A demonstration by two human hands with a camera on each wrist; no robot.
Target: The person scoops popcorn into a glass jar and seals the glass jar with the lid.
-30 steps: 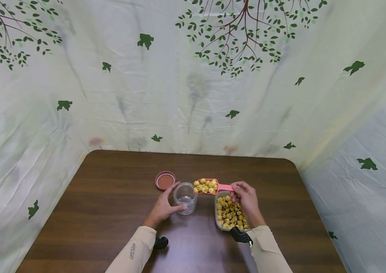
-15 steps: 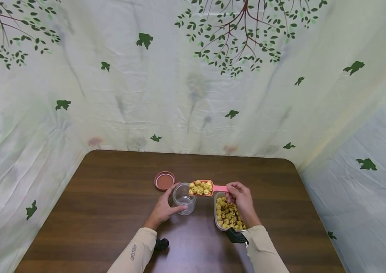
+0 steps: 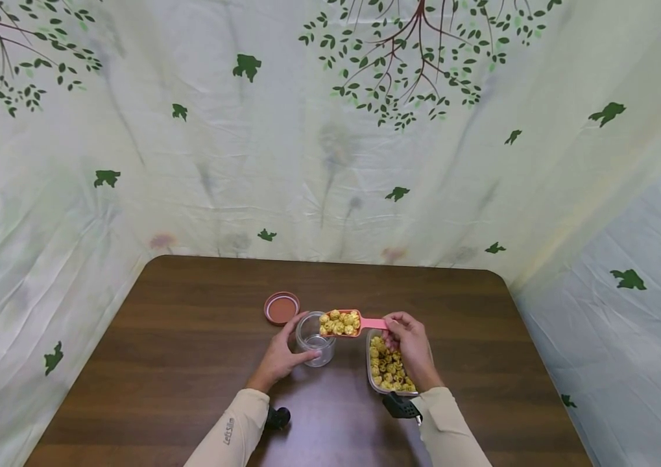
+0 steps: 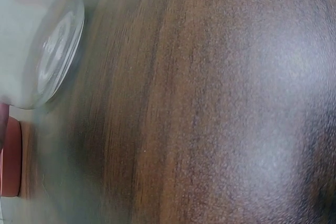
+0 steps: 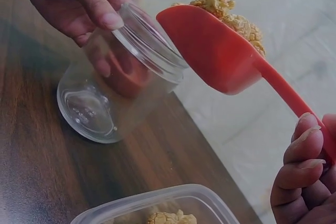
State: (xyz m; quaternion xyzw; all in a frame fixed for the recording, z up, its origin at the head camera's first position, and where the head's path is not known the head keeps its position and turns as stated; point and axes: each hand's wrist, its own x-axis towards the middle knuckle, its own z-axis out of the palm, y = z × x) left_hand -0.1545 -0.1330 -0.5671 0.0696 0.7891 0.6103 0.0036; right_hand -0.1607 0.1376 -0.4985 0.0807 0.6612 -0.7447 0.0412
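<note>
A clear jar [image 3: 324, 357] with a wide mouth stands tilted on the table, with nothing seen inside. My left hand [image 3: 279, 358] grips it from the left, thumb at the near rim in the right wrist view. My right hand [image 3: 413, 347] pinches the handle of a pinkish-red scoop [image 5: 215, 53]. Caramel-coloured popcorn [image 3: 338, 322] heaps up in the scoop, whose tip is over the jar's mouth. Beneath my right hand sits a clear plastic container [image 3: 370, 373] holding more popcorn, partly hidden by that hand. Only the jar's lower part [image 4: 58, 56] shows in the left wrist view.
A round reddish-brown lid [image 3: 281, 308] lies on the table just behind my left fingers. The brown wooden table [image 3: 190, 337] ends at a leaf-printed cloth backdrop [image 3: 307, 162]. Dark wrist devices [image 3: 400, 407] sit on both forearms.
My right hand has carried the loaded scoop leftward, from the jar's right edge to over its mouth. My left hand and the jar have stayed in place.
</note>
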